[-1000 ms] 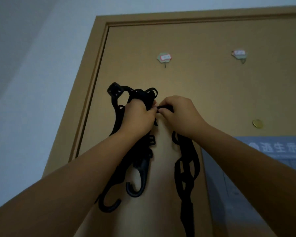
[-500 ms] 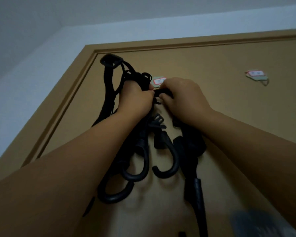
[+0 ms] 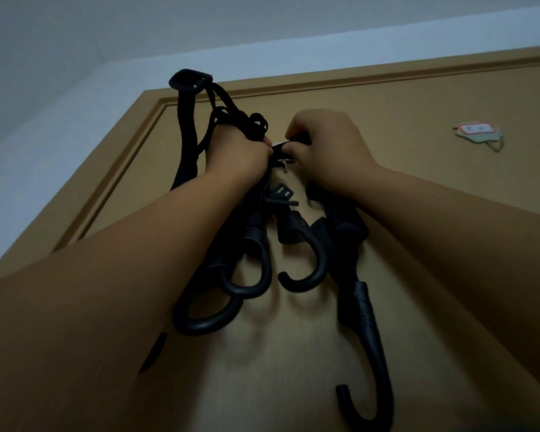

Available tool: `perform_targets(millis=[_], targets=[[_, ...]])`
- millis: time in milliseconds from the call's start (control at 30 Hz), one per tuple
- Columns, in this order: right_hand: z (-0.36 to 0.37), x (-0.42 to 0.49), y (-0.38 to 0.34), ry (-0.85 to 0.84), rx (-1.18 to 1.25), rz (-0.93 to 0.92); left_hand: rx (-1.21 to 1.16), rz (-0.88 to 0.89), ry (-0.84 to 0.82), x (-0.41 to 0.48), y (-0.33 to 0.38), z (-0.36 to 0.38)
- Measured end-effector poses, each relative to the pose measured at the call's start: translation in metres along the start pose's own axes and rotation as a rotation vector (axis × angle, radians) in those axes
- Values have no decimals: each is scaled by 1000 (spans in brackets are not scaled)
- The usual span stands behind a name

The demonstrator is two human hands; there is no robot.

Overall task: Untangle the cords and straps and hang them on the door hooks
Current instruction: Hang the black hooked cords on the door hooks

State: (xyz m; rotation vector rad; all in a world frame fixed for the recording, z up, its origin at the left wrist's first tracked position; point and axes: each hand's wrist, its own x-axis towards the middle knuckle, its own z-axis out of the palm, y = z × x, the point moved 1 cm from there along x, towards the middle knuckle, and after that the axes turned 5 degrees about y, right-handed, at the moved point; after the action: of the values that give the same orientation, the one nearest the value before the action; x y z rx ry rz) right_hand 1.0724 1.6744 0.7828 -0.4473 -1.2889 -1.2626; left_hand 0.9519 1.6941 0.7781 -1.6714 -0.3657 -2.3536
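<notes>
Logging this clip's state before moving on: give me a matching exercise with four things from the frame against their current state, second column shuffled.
Things:
1. left hand
2. right hand
3. right-side door hook
4. square buckle

States:
A. bare, nothing hung on it
B. pinches a strap
C. grips the bundle of cords
D. sticks up above both hands

Pairs: 1-C, 2-B, 3-A, 4-D.
</notes>
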Motion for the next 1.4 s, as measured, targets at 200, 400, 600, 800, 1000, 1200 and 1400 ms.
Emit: perform_targets(millis=[200,400,600,800,1000,1200,1400], targets=[[5,3,-4,-19,23,74,14,-62,-19,3,2,-3],[-7,3,-5,-199,90,235,125,-108,-137,-5,14,-9],[-11,-18,-18,-208,18,245,45,-194,-99,-23,12,-13],[-27,-51,-51,-313,-257,98,-120,-433,-232,-61,13,-48],[-52,-88,-89,-350,-226,75,-198,-603,-243,-109,7,-84],[-70,-150,-135,-398,59,47,-176,-766,-290,-178,14,-122],[-99,-241,-179,-456,508,325,-194,-969,-496,-257,17,-166]])
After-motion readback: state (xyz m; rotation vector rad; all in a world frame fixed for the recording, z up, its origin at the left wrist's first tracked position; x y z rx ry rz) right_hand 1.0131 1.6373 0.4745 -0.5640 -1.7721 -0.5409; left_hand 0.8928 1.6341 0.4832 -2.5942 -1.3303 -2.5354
